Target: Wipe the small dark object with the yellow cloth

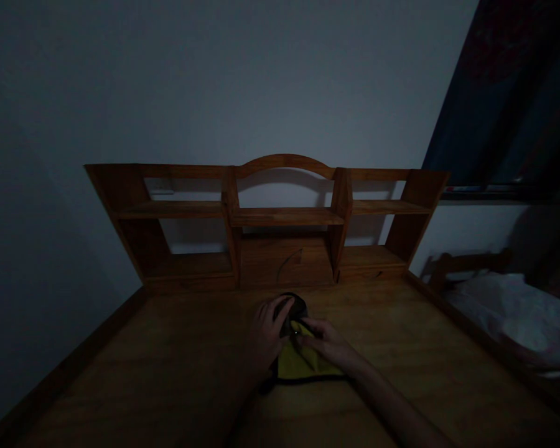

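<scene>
A yellow cloth (303, 364) with a dark border lies partly spread on the wooden desk in front of me. At its far end is a dark, rounded object (299, 305), too dim to identify. My left hand (264, 336) grips this object from the left, with its fingers curled over the top. From the right, my right hand (329, 343) pinches the upper part of the cloth close beside it. A small shiny spot shows between the hands. The fingertips and the underside of the dark object are partly hidden.
A wooden shelf unit (287, 216) stands along the back of the desk (177, 361), against a pale wall. Raised edges border the desk at both sides. To the right are a chair back (469, 261), a whitish plastic bag (518, 311) and a dark curtain (490, 106).
</scene>
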`<state>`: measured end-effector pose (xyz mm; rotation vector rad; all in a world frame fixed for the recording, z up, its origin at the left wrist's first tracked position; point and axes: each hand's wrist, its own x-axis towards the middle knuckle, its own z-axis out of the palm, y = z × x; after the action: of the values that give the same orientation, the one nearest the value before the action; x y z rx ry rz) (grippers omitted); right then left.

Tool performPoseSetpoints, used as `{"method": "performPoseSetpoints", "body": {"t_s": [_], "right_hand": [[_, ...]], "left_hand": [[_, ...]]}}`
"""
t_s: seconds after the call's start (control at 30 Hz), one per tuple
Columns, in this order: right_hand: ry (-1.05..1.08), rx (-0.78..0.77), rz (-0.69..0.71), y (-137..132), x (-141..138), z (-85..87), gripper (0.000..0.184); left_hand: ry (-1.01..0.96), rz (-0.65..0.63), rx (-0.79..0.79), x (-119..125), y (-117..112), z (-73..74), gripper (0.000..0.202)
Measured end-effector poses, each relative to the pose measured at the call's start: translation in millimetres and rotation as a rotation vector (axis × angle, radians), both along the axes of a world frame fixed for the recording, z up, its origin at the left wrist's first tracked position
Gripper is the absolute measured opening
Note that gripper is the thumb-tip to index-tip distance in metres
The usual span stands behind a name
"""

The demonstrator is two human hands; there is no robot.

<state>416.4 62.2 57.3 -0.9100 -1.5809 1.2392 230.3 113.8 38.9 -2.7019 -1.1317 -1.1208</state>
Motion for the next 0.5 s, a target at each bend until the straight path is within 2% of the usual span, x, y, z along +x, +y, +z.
{"method": "performPoseSetpoints", "body": {"t_s": [0.17,0.27,0.4,0.5], "right_hand": [[0.38,-0.248,0.083,-1,-7,0.2,0.045],[0.522,-0.318,0.083,0,-8,2.0,0.04],[0.636,-0.368,-0.015,4,-3,5.0,0.028],[0.62,-0.285,-0.219,7,3,7.1,0.035]], "left_hand": [[-0.023,-0.005,-0.013,-2,1,1.3,0.075],[-0.017,0.001,-0.011,-2,0,3.6,0.074],[-0.07,0.069,0.015,0,0,3.8,0.075],[-0.185,0.119,0.005,1,1,2.9,0.076]]}}
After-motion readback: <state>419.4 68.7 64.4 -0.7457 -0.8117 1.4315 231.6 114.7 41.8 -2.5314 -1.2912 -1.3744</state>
